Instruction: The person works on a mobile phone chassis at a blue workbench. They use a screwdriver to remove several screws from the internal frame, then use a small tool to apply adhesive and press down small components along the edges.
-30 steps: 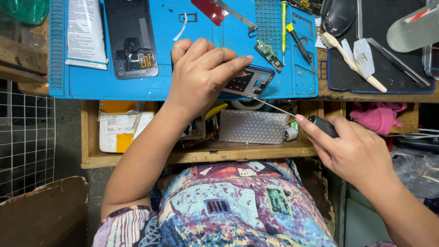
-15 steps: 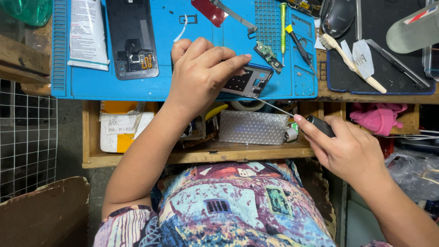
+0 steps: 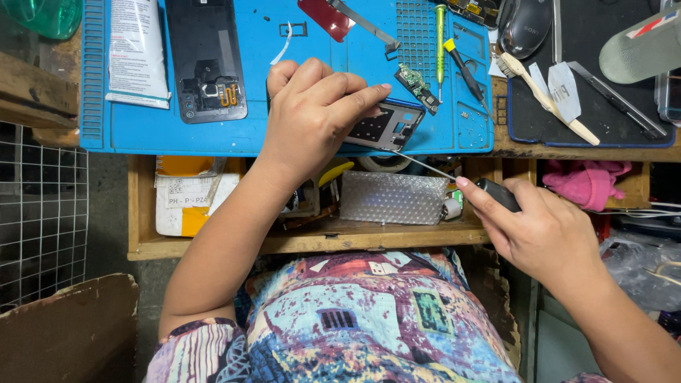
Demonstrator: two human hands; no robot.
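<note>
My left hand [image 3: 312, 113] presses down on a small grey phone frame part [image 3: 386, 126] at the near edge of the blue work mat [image 3: 234, 135]. My right hand [image 3: 543, 227] grips a black-handled screwdriver [image 3: 496, 193], held below the mat's edge; its thin shaft [image 3: 422, 163] slants up-left with the tip at the frame part. A small green circuit board [image 3: 417, 86] lies just beyond the frame part.
On the mat lie a black phone back [image 3: 206, 60], a white packet [image 3: 138, 50], a red piece [image 3: 326, 18] and small screwdrivers [image 3: 441, 42]. A dark mat [image 3: 589, 135] at right holds a brush [image 3: 546, 99], a mouse [image 3: 525, 28] and tweezers. An open wooden drawer [image 3: 312, 237] holds bubble wrap [image 3: 394, 198] and boxes.
My right hand with the screwdriver has shifted slightly left and up toward the frame part. My left hand stays on the part.
</note>
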